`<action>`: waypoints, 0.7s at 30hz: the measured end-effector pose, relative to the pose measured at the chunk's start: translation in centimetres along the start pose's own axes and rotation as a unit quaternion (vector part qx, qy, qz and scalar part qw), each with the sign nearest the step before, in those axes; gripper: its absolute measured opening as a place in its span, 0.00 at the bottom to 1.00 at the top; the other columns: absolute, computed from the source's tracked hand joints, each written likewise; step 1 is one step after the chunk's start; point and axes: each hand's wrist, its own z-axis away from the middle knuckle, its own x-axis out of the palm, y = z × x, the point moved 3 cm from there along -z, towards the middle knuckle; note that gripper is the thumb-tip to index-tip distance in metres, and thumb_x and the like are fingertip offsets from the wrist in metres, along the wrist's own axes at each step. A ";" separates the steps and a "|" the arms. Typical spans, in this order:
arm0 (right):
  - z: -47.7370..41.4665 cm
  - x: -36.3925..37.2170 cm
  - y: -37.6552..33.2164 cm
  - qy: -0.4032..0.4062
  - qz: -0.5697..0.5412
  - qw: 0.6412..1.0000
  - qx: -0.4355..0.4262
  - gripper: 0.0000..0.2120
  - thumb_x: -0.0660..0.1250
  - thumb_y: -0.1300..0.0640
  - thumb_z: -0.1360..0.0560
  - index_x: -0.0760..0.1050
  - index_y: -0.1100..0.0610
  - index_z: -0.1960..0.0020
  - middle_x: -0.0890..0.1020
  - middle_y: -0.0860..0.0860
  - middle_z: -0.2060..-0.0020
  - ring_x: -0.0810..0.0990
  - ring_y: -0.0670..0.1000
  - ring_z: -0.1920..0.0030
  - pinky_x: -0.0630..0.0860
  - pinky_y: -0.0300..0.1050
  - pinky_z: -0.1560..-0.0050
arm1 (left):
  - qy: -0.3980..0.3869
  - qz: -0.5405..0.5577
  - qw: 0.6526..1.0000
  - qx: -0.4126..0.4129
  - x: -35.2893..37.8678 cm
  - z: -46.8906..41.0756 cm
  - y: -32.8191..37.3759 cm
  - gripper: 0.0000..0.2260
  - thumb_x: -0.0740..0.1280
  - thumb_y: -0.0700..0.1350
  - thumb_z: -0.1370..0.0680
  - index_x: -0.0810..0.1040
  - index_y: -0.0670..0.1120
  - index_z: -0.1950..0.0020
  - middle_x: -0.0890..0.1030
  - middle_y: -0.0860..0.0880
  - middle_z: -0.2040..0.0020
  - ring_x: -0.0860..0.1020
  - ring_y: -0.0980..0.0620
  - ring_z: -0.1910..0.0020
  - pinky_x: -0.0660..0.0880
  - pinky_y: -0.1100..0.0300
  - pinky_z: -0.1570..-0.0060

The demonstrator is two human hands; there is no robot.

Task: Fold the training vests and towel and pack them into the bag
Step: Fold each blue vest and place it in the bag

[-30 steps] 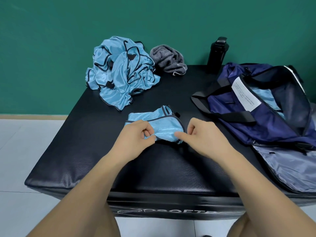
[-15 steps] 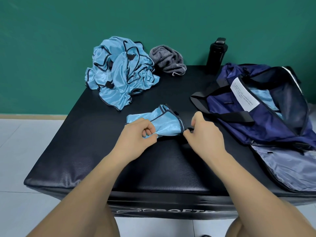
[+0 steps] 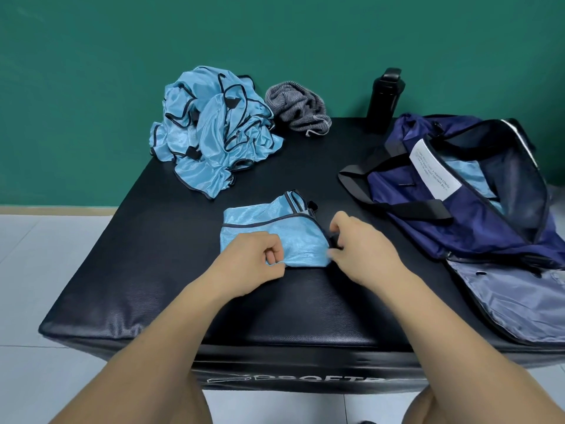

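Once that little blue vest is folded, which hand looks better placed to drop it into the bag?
Probably the right hand: it pinches the blue vest at the edge nearest the navy bag, which lies open to the right. The left hand grips the vest's near edge, farther from the bag.

place: gym or sports training room, likely | surface: black padded vinyl block (image 3: 275, 316), white brand lettering (image 3: 305, 381) on its front | surroundings: plain green wall (image 3: 91, 87), pale tiled floor (image 3: 46, 270) | kit: heap of light-blue training vests (image 3: 214, 133), grey striped towel (image 3: 298, 108), black sports bottle (image 3: 385, 99), navy duffel bag (image 3: 428, 215)
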 end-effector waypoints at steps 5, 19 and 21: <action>0.0 -1.1 1.0 0.056 0.013 0.998 0.009 0.17 0.67 0.62 0.23 0.68 0.49 0.39 0.76 0.49 0.47 0.80 0.59 0.52 0.80 0.56 0.53 | -0.003 0.011 1.000 -0.015 0.0 0.1 -0.3 0.06 0.75 0.46 0.26 0.80 0.54 0.59 0.80 0.59 0.60 0.74 0.59 0.65 0.79 0.55 0.59; 3.5 0.7 -4.5 -0.105 0.046 0.993 -0.009 0.09 0.66 0.51 0.24 0.69 0.52 0.49 0.79 0.48 0.59 0.79 0.56 0.56 0.75 0.49 0.59 | 0.076 0.040 0.996 -0.011 -0.5 -0.4 1.0 0.05 0.70 0.45 0.24 0.83 0.55 0.54 0.83 0.56 0.59 0.80 0.53 0.59 0.80 0.53 0.54; 3.4 0.5 -4.4 -0.133 0.053 0.989 0.020 0.09 0.64 0.49 0.22 0.73 0.55 0.56 0.82 0.48 0.67 0.82 0.54 0.62 0.75 0.46 0.62 | 0.148 -0.003 0.989 -0.012 -2.2 -1.2 -0.6 0.07 0.72 0.47 0.24 0.82 0.59 0.50 0.81 0.59 0.53 0.78 0.55 0.52 0.76 0.56 0.49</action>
